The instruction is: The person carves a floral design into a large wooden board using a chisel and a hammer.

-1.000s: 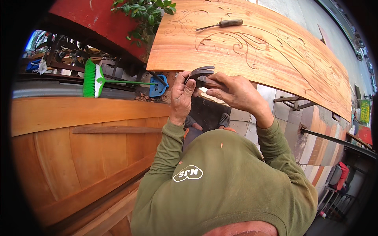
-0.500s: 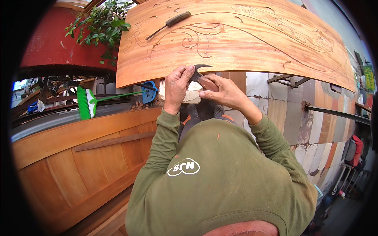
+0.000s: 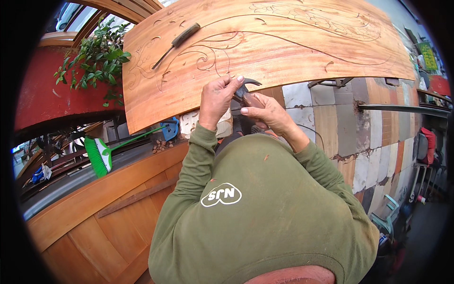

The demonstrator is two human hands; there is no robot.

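Both my hands hold a claw hammer (image 3: pixel 251 82) at the near edge of a large carved wooden panel (image 3: pixel 274 57). My left hand (image 3: pixel 216 102) is closed on its dark head, thumb on top, and the curved claw points right. Around the brown handle my right hand (image 3: pixel 274 117) is closed, hiding part of it. A carving chisel (image 3: pixel 185 35) with a dark wooden handle lies on the panel, its blade toward the lower left. Scrolls and leaf lines are cut into the wood, with loose shavings scattered about.
To the left stand a leafy plant (image 3: pixel 101 59), a red wall (image 3: pixel 40 90) and a green broom (image 3: pixel 98 156) near a blue dustpan (image 3: pixel 171 127). A panelled wooden door (image 3: pixel 106 208) lies at lower left. Patchwork tiles (image 3: pixel 347 125) cover the floor at right.
The view has turned, so panel and chisel sit farther left and the broom lower. My hands remain on the hammer, which has tilted slightly.
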